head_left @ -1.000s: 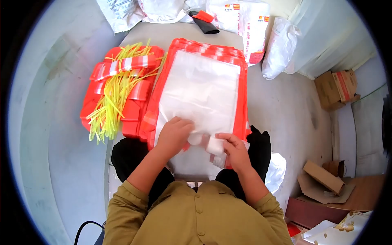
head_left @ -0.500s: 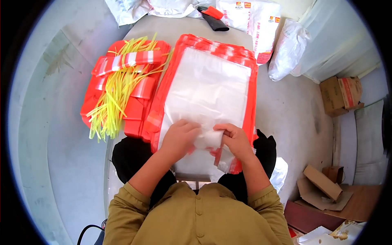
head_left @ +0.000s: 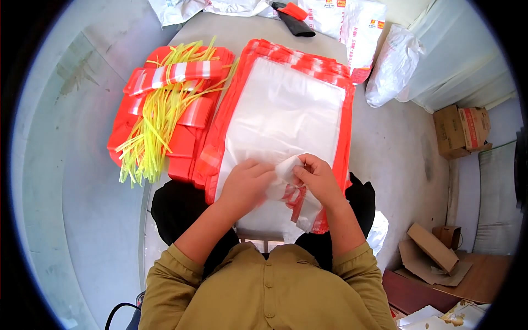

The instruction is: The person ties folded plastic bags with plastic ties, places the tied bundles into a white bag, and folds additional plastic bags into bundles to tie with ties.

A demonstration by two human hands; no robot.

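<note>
Near twelve o'clock we see a stack of bags (head_left: 286, 104), milky white framed in red; below it, crumpled plastic (head_left: 288, 169) in white and red. At ten, we have red bags (head_left: 184, 151) with white stripes and bright yellow strips (head_left: 157, 124). Near one, white sacks (head_left: 358, 47) carry red print; at six, a mustard shirt (head_left: 264, 291).

We've got scuffed grey floor (head_left: 407, 165) right of the right hand (head_left: 319, 179), cardboard box (head_left: 459, 132) farther out, whitish sheeting (head_left: 462, 55) hanging beyond it, and honestly pretty bright light.
</note>
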